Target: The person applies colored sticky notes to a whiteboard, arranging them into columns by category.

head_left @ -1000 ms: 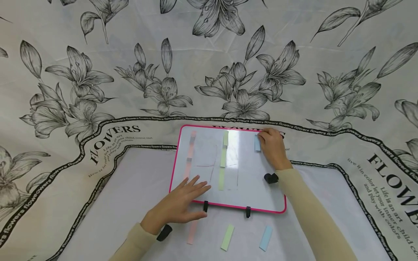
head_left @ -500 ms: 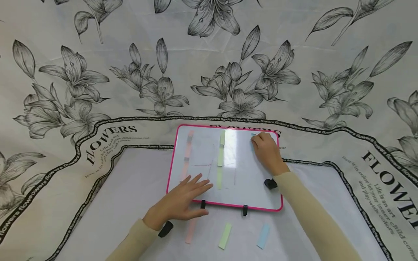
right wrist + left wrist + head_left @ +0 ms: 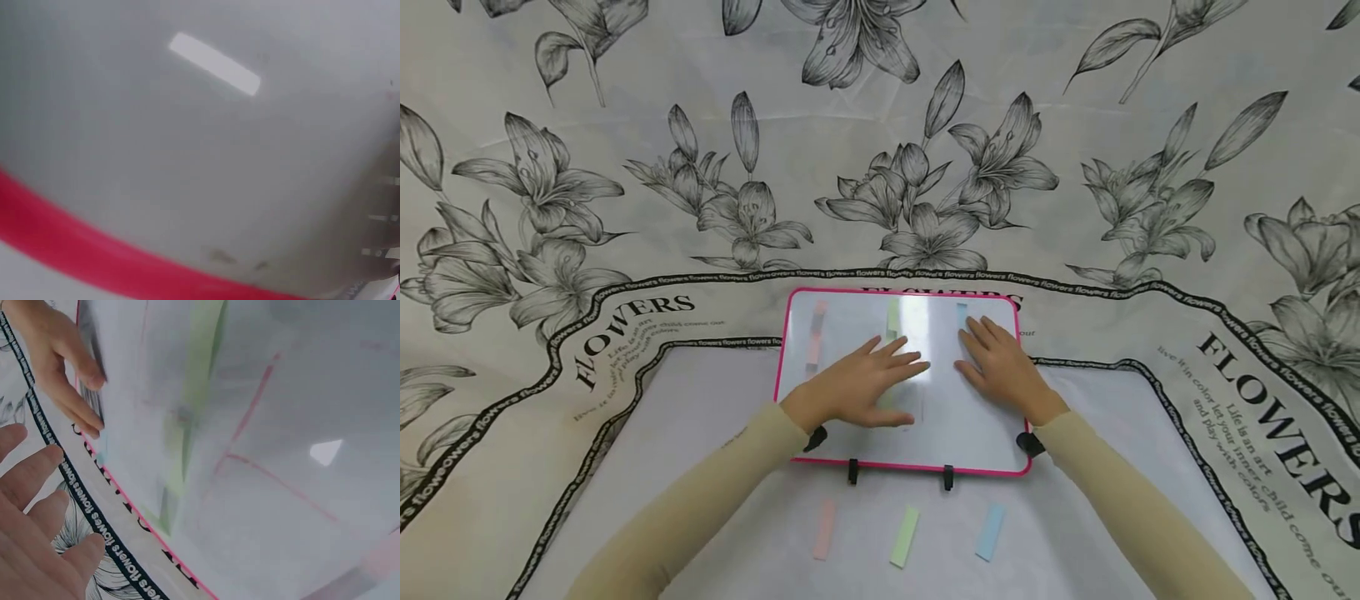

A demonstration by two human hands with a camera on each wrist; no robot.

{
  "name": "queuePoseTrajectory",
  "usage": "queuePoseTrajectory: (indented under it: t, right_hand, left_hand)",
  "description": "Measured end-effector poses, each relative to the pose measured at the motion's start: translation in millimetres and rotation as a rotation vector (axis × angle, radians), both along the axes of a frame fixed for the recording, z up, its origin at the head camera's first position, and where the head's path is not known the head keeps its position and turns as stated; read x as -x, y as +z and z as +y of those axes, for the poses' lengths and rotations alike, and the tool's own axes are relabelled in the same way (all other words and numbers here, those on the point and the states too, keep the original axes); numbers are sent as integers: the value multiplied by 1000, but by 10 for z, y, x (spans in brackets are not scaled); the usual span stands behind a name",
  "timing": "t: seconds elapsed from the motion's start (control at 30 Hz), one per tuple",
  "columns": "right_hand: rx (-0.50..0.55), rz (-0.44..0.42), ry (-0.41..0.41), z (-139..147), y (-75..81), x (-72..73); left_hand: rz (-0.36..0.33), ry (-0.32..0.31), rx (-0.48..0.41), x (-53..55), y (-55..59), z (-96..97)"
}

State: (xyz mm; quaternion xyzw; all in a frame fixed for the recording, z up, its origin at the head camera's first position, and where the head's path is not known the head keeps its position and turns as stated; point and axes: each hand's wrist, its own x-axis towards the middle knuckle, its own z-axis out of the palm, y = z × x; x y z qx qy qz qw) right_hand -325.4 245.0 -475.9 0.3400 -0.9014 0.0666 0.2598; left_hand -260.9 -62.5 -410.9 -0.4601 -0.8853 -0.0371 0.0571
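A whiteboard with a pink rim leans on a stand. Over its middle, my left hand has its fingers spread and covers much of the green strips. On the right side, my right hand lies with fingers extended at the blue strip, whose top shows past the fingertips. Pink strips run down the board's left side, partly behind my left hand. In the left wrist view, my left hand's fingers are apart and hold nothing.
In front of the board, a pink strip, a green strip and a blue strip lie on the white tabletop. Two black stand feet stick out under the board. A flower-printed cloth hangs behind.
My left hand has moved from the board's lower left up and right to its middle. My right hand's fingers have straightened from a pinch at the blue strip. The head view has shifted slightly.
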Motion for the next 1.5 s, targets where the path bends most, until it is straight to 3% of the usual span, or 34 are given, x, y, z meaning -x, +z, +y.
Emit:
queuePoseTrajectory:
  t: [0.13, 0.27, 0.43, 0.57, 0.7, 0.97, 1.17, 1.5]
  right_hand:
    - [-28, -68, -48, 26, -17, -57]
    - [-57, -152, -87, 20, 1, -90]
    - [-74, -203, -142, 64, 9, -116]
    - [-67, -217, -145, 78, -4, -110]
    - [-49, -232, -147, 66, -4, -110]
    - [-40, -256, -150, 89, -24, -138]
    - [-72, -233, -170, 136, -47, -164]
    - [-89, -249, -144, 146, -63, -252]
  left_hand:
    - [43, 17, 82, 316, 136, 280]
    - [53, 72, 145, 582, 176, 493]
    - [8, 123, 189, 789, 186, 743]
    - [19, 190, 248, 898, 173, 888]
    - [37, 230, 280, 972, 153, 971]
    - [17, 242, 320, 1051, 87, 1099]
    - [21, 230, 311, 1052, 105, 1195]
    - [73, 281, 327, 1057, 82, 1226]
